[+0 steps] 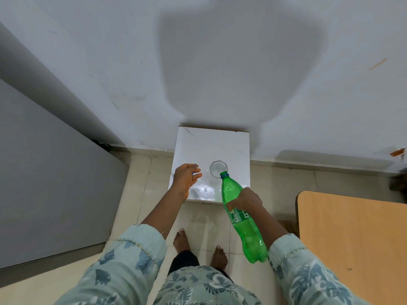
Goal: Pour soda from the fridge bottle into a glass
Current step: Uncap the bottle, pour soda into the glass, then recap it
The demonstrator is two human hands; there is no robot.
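A clear glass [217, 167] stands on a small white marble-topped stand [211, 142] against the wall. My right hand [245, 199] grips a green plastic soda bottle [242, 221] around its middle. The bottle is tilted forward, and its uncapped mouth with a blue ring sits at the glass's near right rim. My left hand [186, 176] hovers over the stand just left of the glass. A small blue piece, apparently the bottle cap [193, 173], shows pinched between its fingers. I cannot make out any liquid stream.
A grey fridge [44, 172] fills the left side. The corner of a wooden table [352, 238] juts in at the right. My bare feet [181, 238] stand on the tiled floor in front of the stand. A white wall [220, 62] lies behind.
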